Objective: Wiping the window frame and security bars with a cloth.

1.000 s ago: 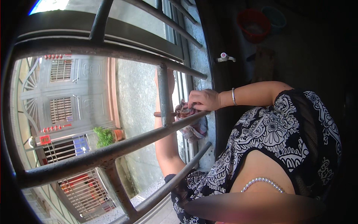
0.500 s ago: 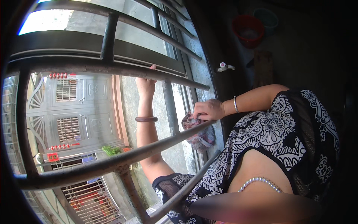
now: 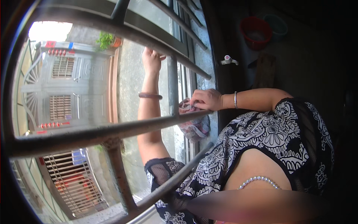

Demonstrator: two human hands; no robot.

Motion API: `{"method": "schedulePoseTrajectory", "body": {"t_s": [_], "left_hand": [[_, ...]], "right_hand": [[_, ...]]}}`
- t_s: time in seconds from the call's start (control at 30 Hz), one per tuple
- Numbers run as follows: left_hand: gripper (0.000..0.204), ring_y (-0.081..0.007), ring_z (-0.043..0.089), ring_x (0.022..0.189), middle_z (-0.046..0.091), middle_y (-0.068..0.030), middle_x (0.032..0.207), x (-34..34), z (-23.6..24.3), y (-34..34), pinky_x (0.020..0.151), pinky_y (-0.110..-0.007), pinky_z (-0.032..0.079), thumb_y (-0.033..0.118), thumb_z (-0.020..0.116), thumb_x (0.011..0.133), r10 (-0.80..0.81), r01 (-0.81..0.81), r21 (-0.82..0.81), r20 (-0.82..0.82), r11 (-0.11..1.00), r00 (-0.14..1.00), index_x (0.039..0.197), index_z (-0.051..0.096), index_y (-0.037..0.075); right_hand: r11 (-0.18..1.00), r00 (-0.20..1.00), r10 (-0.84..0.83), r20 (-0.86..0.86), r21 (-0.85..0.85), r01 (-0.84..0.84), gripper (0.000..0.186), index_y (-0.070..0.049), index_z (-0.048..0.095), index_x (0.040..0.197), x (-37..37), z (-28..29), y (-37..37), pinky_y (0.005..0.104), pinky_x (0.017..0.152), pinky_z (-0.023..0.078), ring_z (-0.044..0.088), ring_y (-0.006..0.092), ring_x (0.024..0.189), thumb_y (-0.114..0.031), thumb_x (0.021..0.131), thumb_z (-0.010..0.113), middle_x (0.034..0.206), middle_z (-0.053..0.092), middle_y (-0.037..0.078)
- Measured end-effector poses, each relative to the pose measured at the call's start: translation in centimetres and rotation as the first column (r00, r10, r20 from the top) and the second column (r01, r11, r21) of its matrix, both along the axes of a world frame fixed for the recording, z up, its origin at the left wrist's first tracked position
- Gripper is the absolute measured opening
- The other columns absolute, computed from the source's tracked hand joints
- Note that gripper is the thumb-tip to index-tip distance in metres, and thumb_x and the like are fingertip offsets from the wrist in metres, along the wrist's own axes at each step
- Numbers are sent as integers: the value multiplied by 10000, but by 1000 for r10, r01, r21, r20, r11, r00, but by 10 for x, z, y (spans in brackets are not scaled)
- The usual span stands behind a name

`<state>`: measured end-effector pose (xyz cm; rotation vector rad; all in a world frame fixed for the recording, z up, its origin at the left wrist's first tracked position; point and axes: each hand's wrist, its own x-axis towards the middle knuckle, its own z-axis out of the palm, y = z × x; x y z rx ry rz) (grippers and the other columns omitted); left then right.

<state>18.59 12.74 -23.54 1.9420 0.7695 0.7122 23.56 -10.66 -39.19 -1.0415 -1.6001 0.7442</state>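
Observation:
My left hand [image 3: 151, 59] reaches past the metal bars [image 3: 82, 132] toward the window sash [image 3: 147, 20], a brown bracelet on its wrist; its fingers curl by an upper bar, and what they hold is hidden. My right hand [image 3: 205, 99], with a silver bangle, grips a crumpled pink and grey cloth [image 3: 193, 125] on the window ledge [image 3: 209, 44] beside the sliding track.
A tap [image 3: 228, 59] sticks out right of the ledge. Red [image 3: 256, 31] and teal [image 3: 276, 23] basins and a wooden board [image 3: 265, 71] sit in shadow. Outside are a grey double door [image 3: 67, 87], a potted plant [image 3: 107, 39] and a grille [image 3: 74, 183].
My left arm has emerged from behind the cloth and reached up the frame. The sash has shifted upward, uncovering more outside. My right hand stays on the cloth.

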Motion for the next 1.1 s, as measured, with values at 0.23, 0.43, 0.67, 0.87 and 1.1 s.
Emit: {"method": "schedulePoseTrajectory", "body": {"t_s": [0.23, 0.43, 0.67, 0.87, 1.1], "left_hand": [[340, -92, 639, 850, 653, -69, 1035, -55, -26, -15, 681, -212, 521, 145, 527, 1016, -70, 68, -89, -21, 994, 997, 1336, 506, 31], [386, -176, 636, 991, 685, -122, 1085, -139, -58, -39, 879, -331, 513, 73, 604, 897, -382, 301, -236, -524, 924, 761, 1274, 603, -12], [314, -85, 632, 897, 666, -22, 1078, -132, -33, -91, 775, -232, 525, 159, 628, 954, -188, 81, -647, -98, 758, 977, 1227, 629, 4], [292, -50, 610, 835, 661, 1, 1005, -135, -42, -100, 726, -214, 515, 197, 615, 984, -127, 88, -656, -12, 749, 992, 1223, 609, 29], [139, -68, 591, 771, 651, -16, 902, -131, -21, -88, 668, -229, 495, 174, 531, 1027, 175, -138, -374, 65, 917, 982, 982, 615, 74]], "right_hand": [[992, 996, -39, -85, -119, 29, 156, -105, 668, 1010, -2, -4, 7, 331, 691, 518, 642, 158, 728, -167, 867, 654, 899, 626, 44], [959, 583, -96, -807, -231, -163, 133, -26, 591, 1087, -10, 9, 39, 219, 693, 505, 575, 55, 784, -58, 960, 568, 920, 623, 9], [993, 340, 33, -940, -8, -118, 98, -12, 549, 1071, -25, 61, 73, 286, 801, 566, 628, 126, 875, -50, 982, 533, 961, 591, 59], [986, 448, -136, -884, -164, -24, 189, -22, 526, 1149, -31, 44, 88, 332, 883, 541, 599, 181, 980, -97, 978, 549, 1011, 557, 74], [998, 926, -57, -372, -3, 60, 419, -78, 494, 1316, -34, 25, 55, 360, 977, 471, 542, 241, 1085, -171, 926, 614, 1172, 449, 138]]}}
